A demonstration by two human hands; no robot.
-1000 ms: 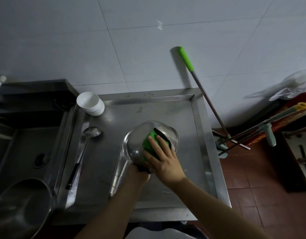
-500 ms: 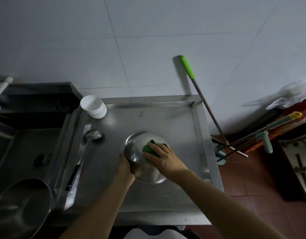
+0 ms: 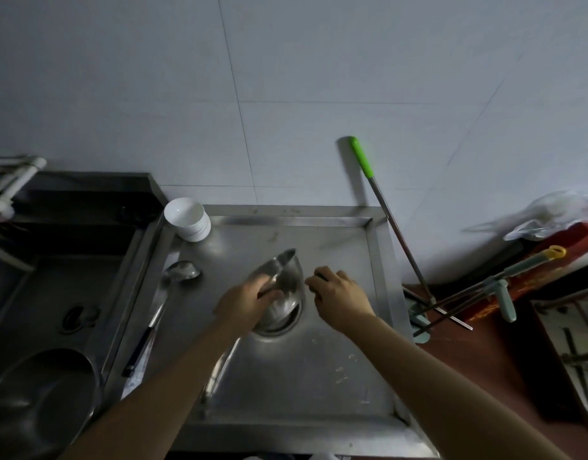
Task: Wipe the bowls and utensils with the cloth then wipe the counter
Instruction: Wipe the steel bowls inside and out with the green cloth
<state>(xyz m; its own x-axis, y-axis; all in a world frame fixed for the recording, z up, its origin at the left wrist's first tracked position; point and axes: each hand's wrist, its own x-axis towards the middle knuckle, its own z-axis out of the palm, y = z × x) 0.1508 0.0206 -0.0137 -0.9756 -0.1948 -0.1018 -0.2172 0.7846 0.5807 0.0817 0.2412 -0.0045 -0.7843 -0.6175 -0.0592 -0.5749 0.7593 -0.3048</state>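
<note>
- Our left hand [image 3: 249, 302] grips the rim of the steel bowl [image 3: 282, 277], which tilts on edge over a second steel bowl [image 3: 279, 322] on the counter [image 3: 319, 376].
- Our right hand [image 3: 339, 293] hovers just right of it, fingers curled over something dark; we cannot tell whether it is the cloth.
- The ladle [image 3: 173, 287] lies left of the bowls, the stacked white bowls [image 3: 188, 219] in the far-left corner.
- A green-handled mop [image 3: 382, 207] leans on the wall.

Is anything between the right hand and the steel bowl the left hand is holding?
Nothing visible. The right hand sits just right of the tilted steel bowl, with only bare counter in the gap. The left hand grips the bowl's near rim.
</note>
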